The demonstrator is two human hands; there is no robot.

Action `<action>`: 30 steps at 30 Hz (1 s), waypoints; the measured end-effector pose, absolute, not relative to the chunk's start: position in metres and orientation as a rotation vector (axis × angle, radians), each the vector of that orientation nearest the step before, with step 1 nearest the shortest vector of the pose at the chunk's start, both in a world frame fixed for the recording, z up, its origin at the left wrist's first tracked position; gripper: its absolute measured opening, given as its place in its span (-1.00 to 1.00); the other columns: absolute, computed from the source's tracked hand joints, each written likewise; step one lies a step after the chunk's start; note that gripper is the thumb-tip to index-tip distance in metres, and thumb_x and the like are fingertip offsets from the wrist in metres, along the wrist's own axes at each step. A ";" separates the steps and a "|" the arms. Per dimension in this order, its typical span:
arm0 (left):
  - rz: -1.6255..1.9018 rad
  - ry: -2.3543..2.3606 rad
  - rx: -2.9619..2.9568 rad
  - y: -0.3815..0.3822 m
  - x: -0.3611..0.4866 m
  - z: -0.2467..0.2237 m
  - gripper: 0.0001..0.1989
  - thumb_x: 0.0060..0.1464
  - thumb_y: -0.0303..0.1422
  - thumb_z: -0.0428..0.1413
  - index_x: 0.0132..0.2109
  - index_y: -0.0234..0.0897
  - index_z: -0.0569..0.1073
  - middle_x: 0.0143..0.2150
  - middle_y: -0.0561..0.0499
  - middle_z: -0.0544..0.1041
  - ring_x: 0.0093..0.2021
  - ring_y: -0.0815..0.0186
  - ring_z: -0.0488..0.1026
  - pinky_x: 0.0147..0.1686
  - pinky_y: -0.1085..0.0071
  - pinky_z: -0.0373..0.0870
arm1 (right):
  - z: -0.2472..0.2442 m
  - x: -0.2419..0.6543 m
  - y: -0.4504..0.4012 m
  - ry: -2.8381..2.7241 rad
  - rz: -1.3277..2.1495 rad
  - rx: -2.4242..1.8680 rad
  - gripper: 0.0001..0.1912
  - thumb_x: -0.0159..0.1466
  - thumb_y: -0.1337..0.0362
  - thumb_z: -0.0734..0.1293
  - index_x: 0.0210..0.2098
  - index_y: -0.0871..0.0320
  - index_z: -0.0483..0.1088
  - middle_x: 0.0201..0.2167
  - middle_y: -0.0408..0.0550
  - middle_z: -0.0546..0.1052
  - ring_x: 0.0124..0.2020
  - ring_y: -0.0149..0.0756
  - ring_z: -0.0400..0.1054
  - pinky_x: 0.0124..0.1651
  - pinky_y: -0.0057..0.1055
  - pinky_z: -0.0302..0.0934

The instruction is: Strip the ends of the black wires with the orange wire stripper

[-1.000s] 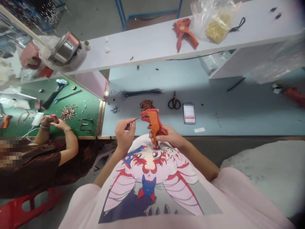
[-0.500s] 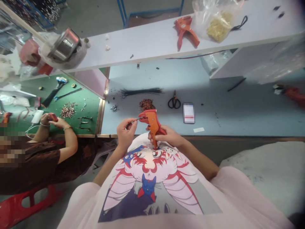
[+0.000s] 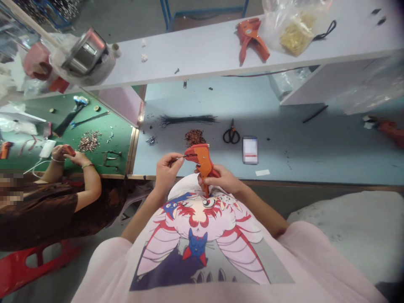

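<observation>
Left hand (image 3: 168, 170) pinches a thin black wire (image 3: 178, 160) between thumb and fingers. The wire tip is right at the front of an orange plastic wire stripper (image 3: 203, 162); can't tell if it's inside the jaws. Right hand (image 3: 217, 179) is clenched around the stripper's handle, holding it upright in the air just past the bench edge, with the handle's lower end near the chest of a pale pink printed T-shirt (image 3: 195, 248).

On the light blue workbench (image 3: 284, 160) ahead: a long bundle of black wires (image 3: 186, 120), a small heap of brown wire bits (image 3: 194, 136), black-handled scissors (image 3: 231, 134) and a pixelated flat card or phone (image 3: 250, 150). A white shelf (image 3: 189, 63) runs over the back of the bench, with a second orange wire stripper (image 3: 252, 38) and a clear plastic bag of brass pieces (image 3: 295, 35) on it. To the left, a co-worker's hands (image 3: 71, 153) hold a small red tool over a green mat (image 3: 116, 126).
</observation>
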State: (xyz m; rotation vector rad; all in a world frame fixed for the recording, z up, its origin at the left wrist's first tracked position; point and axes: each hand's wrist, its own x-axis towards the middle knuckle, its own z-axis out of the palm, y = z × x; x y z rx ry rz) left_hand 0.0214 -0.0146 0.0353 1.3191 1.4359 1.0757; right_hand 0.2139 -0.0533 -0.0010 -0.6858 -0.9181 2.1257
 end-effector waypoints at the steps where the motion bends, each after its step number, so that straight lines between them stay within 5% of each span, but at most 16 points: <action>1: 1.072 1.435 1.324 -0.014 0.021 0.035 -0.87 -0.10 -0.32 0.19 -0.39 -0.29 0.51 -0.49 0.07 0.46 -0.46 0.44 0.32 -0.44 0.53 0.25 | -0.001 0.214 -0.053 -0.916 2.126 -0.688 -0.60 0.14 0.24 0.40 -0.07 0.24 0.29 -0.39 -0.06 0.44 -0.50 -0.34 0.39 -0.50 -0.38 0.35; 30: 1.023 1.463 1.428 0.000 0.005 0.013 -0.84 -0.03 -0.27 0.16 -0.34 -0.28 0.51 -0.48 0.06 0.46 -0.44 0.41 0.34 -0.40 0.50 0.27 | -0.010 0.193 -0.046 -0.880 2.129 -0.683 -0.77 0.21 0.22 0.34 -0.29 0.18 0.20 -0.62 -0.27 0.30 -0.64 -0.49 0.21 -0.59 -0.48 0.25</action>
